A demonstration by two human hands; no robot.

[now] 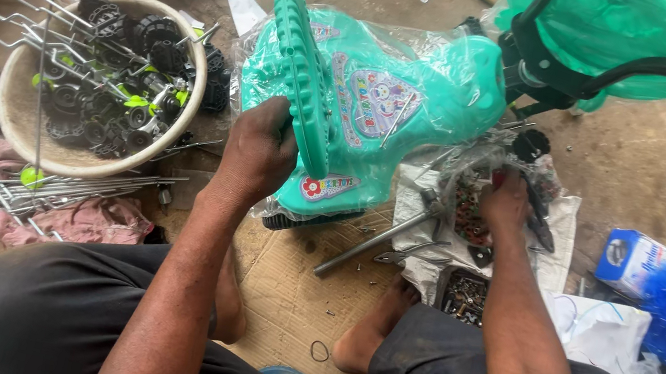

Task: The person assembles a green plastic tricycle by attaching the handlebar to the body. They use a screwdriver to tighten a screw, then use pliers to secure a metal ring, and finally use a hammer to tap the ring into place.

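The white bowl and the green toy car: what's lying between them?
In the head view, only bare dirt floor separates the white bowl from the green toy car.

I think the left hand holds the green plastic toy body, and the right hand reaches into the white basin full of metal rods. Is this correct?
Not quite. In the head view the left hand does hold the green plastic toy body, but the right hand reaches into a pile of small hardware on a cloth, not the white basin, which sits beyond the left hand.

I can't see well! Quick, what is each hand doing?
Left hand: closed on the edge of the green toy ride-on body.
Right hand: reaching into the pile of small metal parts; its grip cannot be told.
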